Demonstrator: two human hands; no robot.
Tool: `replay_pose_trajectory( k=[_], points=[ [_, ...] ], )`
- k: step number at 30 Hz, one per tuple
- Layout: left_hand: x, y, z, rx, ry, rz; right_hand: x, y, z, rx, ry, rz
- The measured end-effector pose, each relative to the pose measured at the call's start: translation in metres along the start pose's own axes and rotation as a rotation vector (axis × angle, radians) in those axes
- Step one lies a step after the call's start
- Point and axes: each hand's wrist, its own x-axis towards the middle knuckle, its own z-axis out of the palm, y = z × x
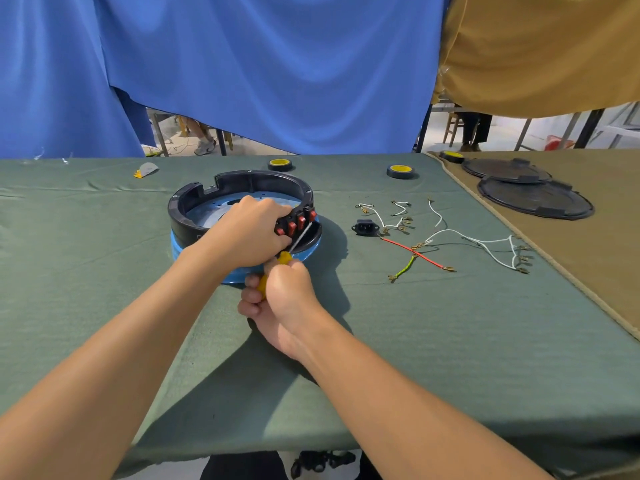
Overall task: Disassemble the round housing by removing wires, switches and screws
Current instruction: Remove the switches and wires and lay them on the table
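Gripping the near right wall of the round housing [194, 202], the left hand [249, 233] curls its fingers over the black rim just beside a row of red switches [296, 223]. The housing sits on a blue base [180, 247] near the middle of the green-covered table [450, 341], a little left of centre. Just nearer, the right hand [280, 296] is closed in a fist around the yellow handle of a screwdriver [284, 258], whose thin metal shaft slants up and away to the right, toward the switches. Whether its tip touches the housing cannot be told.

To the right of the housing, loose parts lie apart on the cloth: a black power socket [366, 227], several white wires [485, 241] with brass terminals, a red wire [412, 251] and a green-yellow wire [405, 270] that lies across the red one.

Along the far edge sit two black tape rolls with yellow centres [280, 164] [401, 171]. On the tan cloth [588, 258] at the far right lie a third roll [451, 156] and two round black lids [535, 199], overlapping. A blue curtain [259, 64] hangs behind the table.
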Motion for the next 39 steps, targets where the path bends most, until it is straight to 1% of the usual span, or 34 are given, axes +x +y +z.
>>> replay_pose_trajectory(
  k=[11,14,17,22,25,27,31,35,39],
  points=[
    [-0.001,-0.001,0.000,-0.026,-0.003,-0.012,-0.008,-0.010,-0.015,0.123,-0.014,0.018],
    [-0.002,0.000,0.000,-0.036,-0.005,-0.033,-0.005,-0.007,-0.009,0.099,-0.022,0.002],
    [-0.002,0.001,-0.001,-0.052,-0.025,-0.045,0.003,-0.001,-0.001,0.051,-0.002,-0.075],
    [-0.001,0.000,-0.008,-0.092,-0.079,-0.041,0.010,0.007,0.006,-0.096,0.100,-0.163],
    [-0.002,0.001,-0.010,-0.098,-0.079,-0.037,0.013,0.009,0.011,-0.175,0.162,-0.186],
    [-0.003,0.002,-0.010,-0.101,-0.077,-0.043,0.013,0.009,0.013,-0.185,0.182,-0.175],
    [-0.003,0.002,-0.009,-0.109,-0.077,-0.058,0.004,0.003,0.007,-0.111,0.155,-0.143],
    [-0.001,-0.001,-0.006,-0.112,-0.074,-0.059,-0.004,-0.012,-0.001,0.047,0.074,-0.100],
    [0.000,-0.002,-0.004,-0.111,-0.069,-0.065,-0.008,-0.020,-0.003,0.076,0.054,-0.067]
  ],
)
